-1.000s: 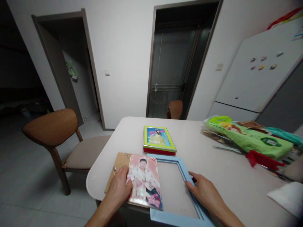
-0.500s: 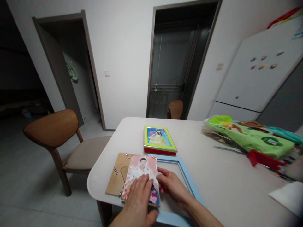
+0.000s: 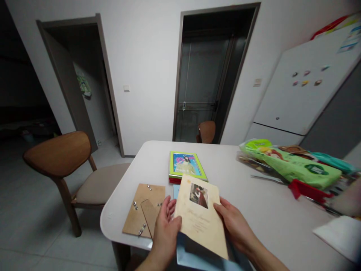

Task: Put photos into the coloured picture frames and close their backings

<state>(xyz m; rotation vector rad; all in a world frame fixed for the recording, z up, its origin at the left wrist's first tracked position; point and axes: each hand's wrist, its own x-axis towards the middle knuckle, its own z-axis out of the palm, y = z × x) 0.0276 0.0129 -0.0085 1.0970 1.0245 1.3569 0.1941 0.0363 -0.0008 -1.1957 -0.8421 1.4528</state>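
A cream printed card (image 3: 199,229) with a small picture of figures and faint script is held tilted over the light blue photo frame (image 3: 194,253), hiding most of it. My left hand (image 3: 166,229) has its thumb on the card's left edge, fingers curled beside it. My right hand (image 3: 235,224) grips the right edge, thumb on the front and fingers behind. To the left lies a brown backing board (image 3: 141,207) with metal clips and a stand flap. The pink portrait photo does not show; whether it is behind the card I cannot tell.
A lime-green framed picture (image 3: 187,165) rests on a red one beyond the card. At right on the white table (image 3: 225,165) are a green wipes pack (image 3: 307,165), a red tool (image 3: 307,192) and white paper (image 3: 338,235). A wooden chair (image 3: 59,154) stands left.
The pink portrait photo that lay under my hands on the backing board is out of sight. Both hands have moved right and now hold up a cream card over the blue frame.
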